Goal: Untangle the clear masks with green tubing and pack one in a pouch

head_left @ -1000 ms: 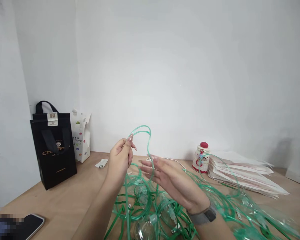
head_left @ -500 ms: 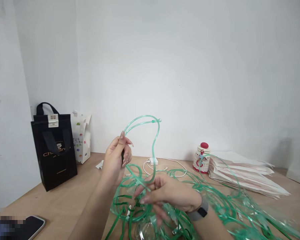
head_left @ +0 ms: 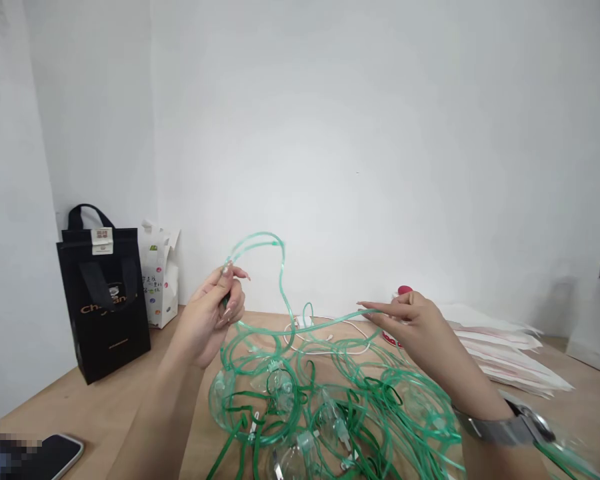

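With our left hand closed, we pinch a loop of green oxygen tubing upright, while the fingers of our right hand are nearly together on a stretch running rightward. The tubing hangs above the worktop, over a tangle of clear oxygen masks and dark green straps.

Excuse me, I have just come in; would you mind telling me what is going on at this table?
A person is handling green tubing with both hands. The left hand grips a looped part, raised above the table, and the right hand holds another stretch out to the right. Below, clear plastic masks with green straps lie among more tubing in a tangle. A black bag stands to the left.
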{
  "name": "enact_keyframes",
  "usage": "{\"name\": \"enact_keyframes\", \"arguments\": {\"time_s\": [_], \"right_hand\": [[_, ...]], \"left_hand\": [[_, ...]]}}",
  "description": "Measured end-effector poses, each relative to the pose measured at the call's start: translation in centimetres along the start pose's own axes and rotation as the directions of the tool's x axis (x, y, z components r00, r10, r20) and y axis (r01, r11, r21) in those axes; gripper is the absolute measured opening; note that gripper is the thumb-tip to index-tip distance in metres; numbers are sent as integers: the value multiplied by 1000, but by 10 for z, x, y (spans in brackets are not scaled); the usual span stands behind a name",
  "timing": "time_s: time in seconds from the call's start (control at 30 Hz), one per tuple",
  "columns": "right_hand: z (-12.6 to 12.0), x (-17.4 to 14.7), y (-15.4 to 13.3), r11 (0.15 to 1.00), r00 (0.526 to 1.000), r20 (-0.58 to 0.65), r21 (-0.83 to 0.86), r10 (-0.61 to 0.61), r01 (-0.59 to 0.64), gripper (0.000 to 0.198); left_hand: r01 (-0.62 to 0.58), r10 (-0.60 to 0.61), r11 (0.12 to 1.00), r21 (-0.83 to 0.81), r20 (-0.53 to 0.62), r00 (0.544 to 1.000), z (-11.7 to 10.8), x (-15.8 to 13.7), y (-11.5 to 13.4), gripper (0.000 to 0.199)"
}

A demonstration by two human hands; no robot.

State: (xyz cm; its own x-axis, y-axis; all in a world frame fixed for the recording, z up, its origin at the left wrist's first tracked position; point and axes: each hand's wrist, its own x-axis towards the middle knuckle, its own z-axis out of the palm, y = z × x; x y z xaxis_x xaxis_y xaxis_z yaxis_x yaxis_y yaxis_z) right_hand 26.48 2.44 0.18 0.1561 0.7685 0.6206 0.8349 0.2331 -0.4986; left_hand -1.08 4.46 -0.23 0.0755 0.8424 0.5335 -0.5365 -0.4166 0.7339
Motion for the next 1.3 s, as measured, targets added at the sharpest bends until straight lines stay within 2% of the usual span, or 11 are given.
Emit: {"name": "enact_keyframes", "arguments": {"time_s": [0.07,0.17,0.3,0.4,0.5,0.6,0.67,0.8,1.03,1.17,1.3], "right_hand": [[4,-4,-6,999,998,46,12,44,-44,24],[6,-10,-18,940,940,330,287,83,-183,29],[6,-19,-31,609,821,542,717,-180,-340,53],[10,-27,-42,306,745,587,806,-316,-506,53],[19,-32,-53,110,725,619,778,-302,-618,40],[24,-31,-55,0,750,617,772,-239,-635,29],[25,-26,-50,2,807,567,818,-167,-575,22],[25,-14,-36,203,903,428,888,-33,-413,24],[41,-9,-24,380,842,539,784,-26,-491,36],[45,-7,-20,389,865,503,794,10,-467,38],[44,-3,-15,401,910,411,826,51,-396,33]], "left_hand": [[-103,100,994,-42,-69,993,6,2,-3,19],[-186,175,980,-69,-135,975,12,2,-6,17],[-207,196,977,-50,-162,967,19,-1,-10,18],[-176,175,984,0,-143,974,27,-4,-17,19],[-117,120,992,44,-98,988,31,-4,-27,21],[31,-33,996,79,25,999,29,-3,-31,22],[147,-159,983,108,120,980,23,-2,-29,20],[308,-341,938,162,254,905,9,-3,-19,20],[365,-401,915,172,281,872,1,-3,-10,23],[373,-408,912,172,280,869,1,0,-14,44],[344,-379,924,167,266,887,5,0,-15,21]]}}
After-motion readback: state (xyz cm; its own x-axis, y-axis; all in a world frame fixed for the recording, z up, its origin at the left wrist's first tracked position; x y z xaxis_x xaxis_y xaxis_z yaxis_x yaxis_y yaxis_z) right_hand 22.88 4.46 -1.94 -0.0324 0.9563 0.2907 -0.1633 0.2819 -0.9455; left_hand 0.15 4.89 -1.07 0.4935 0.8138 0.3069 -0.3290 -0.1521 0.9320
